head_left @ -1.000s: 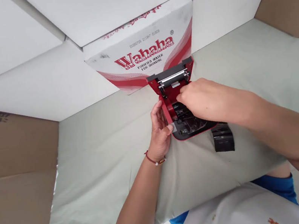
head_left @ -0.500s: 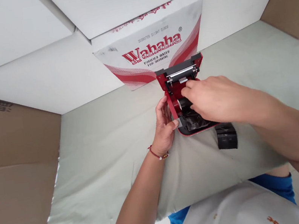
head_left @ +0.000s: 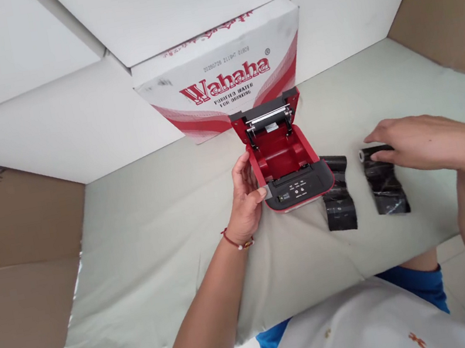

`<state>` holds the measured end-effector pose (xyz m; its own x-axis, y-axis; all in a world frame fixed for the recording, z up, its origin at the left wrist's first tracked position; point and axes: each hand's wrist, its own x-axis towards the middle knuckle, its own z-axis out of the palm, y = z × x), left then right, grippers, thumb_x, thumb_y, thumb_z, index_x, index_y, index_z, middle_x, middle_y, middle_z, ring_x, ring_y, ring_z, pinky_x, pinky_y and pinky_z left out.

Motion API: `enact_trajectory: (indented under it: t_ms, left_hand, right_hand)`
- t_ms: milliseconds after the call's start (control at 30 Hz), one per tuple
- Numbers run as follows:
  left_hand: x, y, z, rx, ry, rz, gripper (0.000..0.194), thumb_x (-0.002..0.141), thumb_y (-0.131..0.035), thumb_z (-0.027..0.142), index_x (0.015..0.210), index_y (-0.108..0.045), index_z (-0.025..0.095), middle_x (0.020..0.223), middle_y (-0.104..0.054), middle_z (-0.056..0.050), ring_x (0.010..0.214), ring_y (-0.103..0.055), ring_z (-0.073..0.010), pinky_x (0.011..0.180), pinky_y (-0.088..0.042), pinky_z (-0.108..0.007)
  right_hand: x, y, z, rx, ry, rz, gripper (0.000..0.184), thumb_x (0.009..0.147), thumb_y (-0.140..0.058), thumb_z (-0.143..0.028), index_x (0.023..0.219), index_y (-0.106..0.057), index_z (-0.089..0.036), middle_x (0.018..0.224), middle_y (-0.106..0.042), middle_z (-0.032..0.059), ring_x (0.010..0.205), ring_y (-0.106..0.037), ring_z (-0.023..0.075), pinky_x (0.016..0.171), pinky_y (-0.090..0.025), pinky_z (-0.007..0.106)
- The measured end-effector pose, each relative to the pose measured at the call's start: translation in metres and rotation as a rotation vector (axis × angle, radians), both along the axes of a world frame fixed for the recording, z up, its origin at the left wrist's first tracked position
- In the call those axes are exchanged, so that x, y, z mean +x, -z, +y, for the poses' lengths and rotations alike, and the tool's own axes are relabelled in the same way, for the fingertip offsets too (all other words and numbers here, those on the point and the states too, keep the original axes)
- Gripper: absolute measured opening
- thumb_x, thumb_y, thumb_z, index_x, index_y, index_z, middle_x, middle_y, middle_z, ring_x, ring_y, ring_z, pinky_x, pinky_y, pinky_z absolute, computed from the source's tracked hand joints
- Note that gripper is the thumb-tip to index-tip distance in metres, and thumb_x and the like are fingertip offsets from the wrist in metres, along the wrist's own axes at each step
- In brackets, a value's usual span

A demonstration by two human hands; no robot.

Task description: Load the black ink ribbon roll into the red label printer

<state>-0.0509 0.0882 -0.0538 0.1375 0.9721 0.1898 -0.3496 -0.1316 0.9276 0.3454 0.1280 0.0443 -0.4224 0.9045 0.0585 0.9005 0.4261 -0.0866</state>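
Black roll (head_left: 384, 179) moved out from the opened red printer (head_left: 283, 158) to its right, above the desk (head_left: 152, 229), right hand (head_left: 423, 143) touching the roll, gripping or releasing cannot be told, left hand (head_left: 245, 200) grasping the printer's side.

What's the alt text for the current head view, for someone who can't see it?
The left hand grips the side of an open red-and-black device, while the right hand is at one end of a black roll with a loose tail on pale green cloth. A second black roll lies beside the device; a Wahaha carton is behind.
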Motion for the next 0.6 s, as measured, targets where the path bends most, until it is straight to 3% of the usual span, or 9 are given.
enact_trajectory:
  t_ms: [67,133,267,600]
  left_hand:
    - [0.000,-0.001,0.000,-0.006,-0.005,-0.008,0.088,0.084,-0.096,0.060,0.160,-0.057,0.044,0.180,-0.050,-0.003,0.171,-0.043,-0.0337,0.143,-0.038,-0.054]
    - [0.000,-0.001,0.000,-0.007,-0.009,-0.018,0.087,0.083,-0.097,0.059,0.159,-0.058,0.044,0.179,-0.052,-0.003,0.170,-0.044,-0.0330,0.142,-0.039,-0.053]
    - [0.000,-0.001,0.000,-0.006,-0.003,-0.028,0.085,0.085,-0.097,0.059,0.159,-0.058,0.044,0.179,-0.051,-0.002,0.172,-0.043,-0.0340,0.142,-0.038,-0.054]
    - [-0.002,0.005,0.002,0.041,0.023,-0.011,0.084,0.088,-0.094,0.059,0.161,-0.056,0.045,0.181,-0.049,-0.003,0.170,-0.045,-0.0332,0.140,-0.041,-0.053]
  right_hand:
    - [-0.021,-0.003,-0.004,-0.111,0.003,-0.052,0.034,0.104,-0.067,-0.032,0.128,-0.087,-0.020,0.131,-0.084,0.0187,0.088,-0.077,0.0314,0.074,-0.053,0.043]
    - [-0.050,-0.008,-0.005,-0.262,0.022,-0.115,0.044,0.110,-0.055,-0.036,0.144,-0.080,-0.020,0.145,-0.079,0.0188,0.105,-0.079,0.0355,0.080,-0.055,0.045]
    - [-0.097,-0.010,-0.003,-0.423,0.066,-0.237,0.040,0.109,-0.054,-0.031,0.139,-0.079,-0.022,0.140,-0.078,0.0154,0.108,-0.079,0.0354,0.076,-0.051,0.042]
    - [-0.078,-0.021,0.010,-0.290,-0.082,-0.049,0.037,0.104,-0.058,-0.030,0.133,-0.081,-0.029,0.133,-0.079,0.0093,0.105,-0.078,0.0303,0.082,-0.055,0.040]
